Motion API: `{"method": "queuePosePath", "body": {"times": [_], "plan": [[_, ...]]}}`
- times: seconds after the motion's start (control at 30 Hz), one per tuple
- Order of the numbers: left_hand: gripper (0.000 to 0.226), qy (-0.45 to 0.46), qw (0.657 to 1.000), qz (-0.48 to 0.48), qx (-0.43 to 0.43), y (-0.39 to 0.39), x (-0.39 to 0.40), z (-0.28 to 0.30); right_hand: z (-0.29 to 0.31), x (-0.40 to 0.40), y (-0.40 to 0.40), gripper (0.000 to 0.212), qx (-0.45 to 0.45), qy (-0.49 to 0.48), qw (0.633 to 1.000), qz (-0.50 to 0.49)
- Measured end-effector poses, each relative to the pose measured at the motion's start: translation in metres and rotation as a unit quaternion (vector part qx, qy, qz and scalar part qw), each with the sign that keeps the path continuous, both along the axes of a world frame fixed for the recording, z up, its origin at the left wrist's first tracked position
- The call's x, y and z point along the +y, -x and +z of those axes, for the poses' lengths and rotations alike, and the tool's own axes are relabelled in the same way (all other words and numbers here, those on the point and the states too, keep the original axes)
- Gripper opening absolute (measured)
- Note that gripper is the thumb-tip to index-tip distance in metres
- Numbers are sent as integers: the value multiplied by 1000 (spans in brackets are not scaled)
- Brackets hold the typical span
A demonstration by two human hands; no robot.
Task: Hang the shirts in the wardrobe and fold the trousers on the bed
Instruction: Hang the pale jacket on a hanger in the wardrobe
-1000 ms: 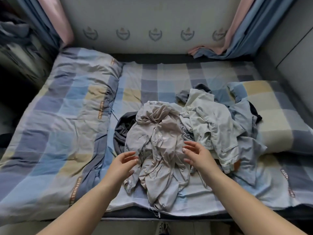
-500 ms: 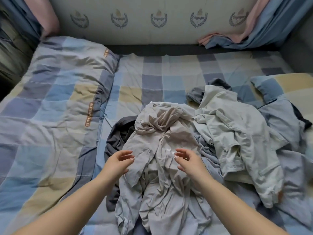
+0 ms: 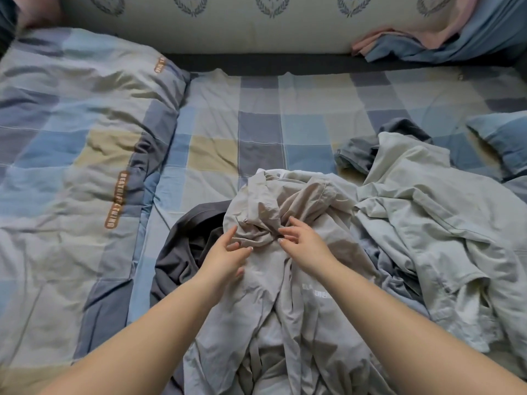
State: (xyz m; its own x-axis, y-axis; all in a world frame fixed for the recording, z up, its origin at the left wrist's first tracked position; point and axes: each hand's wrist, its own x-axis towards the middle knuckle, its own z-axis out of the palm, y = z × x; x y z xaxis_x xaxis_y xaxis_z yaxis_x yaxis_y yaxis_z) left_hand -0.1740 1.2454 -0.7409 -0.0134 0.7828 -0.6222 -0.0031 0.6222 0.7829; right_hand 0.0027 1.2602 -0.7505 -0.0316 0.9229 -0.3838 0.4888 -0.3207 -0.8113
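Observation:
A crumpled beige garment (image 3: pixel 285 309) with white lettering lies on the checked bed sheet (image 3: pixel 256 124) in front of me. My left hand (image 3: pixel 225 256) and my right hand (image 3: pixel 303 243) hover over its bunched top, fingers apart, fingertips at or just above the cloth. Neither hand grips anything. A dark grey garment (image 3: pixel 185 252) lies partly under the beige one on the left. A pale grey-green garment (image 3: pixel 427 223) is heaped to the right, with bluish cloth (image 3: pixel 382 260) beneath it.
A folded checked duvet (image 3: pixel 71 166) fills the left side of the bed. A checked pillow (image 3: pixel 502 141) sits at the right edge. Behind the bed stands a padded headboard wall (image 3: pixel 228 27), with blue and pink curtain ends (image 3: pixel 427 44) at the back right.
Both hands have reached farther forward, from the middle of the beige garment up to its bunched top. The view has moved closer to the bed.

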Motion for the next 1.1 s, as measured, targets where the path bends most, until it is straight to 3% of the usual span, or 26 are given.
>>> {"method": "queuePosePath", "body": {"times": [0.1, 0.27, 0.47, 0.63, 0.8, 0.9, 1.1], "plan": [[47, 9, 1000, -5, -20, -1, 6, -10, -10, 21, 9, 37, -30, 20, 998, 43], [46, -10, 1000, -7, -2, 2, -4, -5, -2, 19, 24, 30, -39, 30, 997, 55], [37, -157, 986, -45, 12, 0, -29, 59, 79, -25, 44, 24, 141, -35, 989, 12], [34, -284, 955, -80, -4, 1, -54, 149, 187, -60, 40, 32, 164, -110, 978, 67], [26, -378, 922, -71, 34, 11, -81, 274, 324, -96, 39, 39, 134, -192, 965, 121], [33, -429, 899, -85, 32, 18, -87, 354, 400, -113, 35, 44, 112, -273, 949, 114], [40, -510, 853, -109, -2, 19, -110, 528, 549, -143, 44, 45, 154, -419, 892, 72]]}}
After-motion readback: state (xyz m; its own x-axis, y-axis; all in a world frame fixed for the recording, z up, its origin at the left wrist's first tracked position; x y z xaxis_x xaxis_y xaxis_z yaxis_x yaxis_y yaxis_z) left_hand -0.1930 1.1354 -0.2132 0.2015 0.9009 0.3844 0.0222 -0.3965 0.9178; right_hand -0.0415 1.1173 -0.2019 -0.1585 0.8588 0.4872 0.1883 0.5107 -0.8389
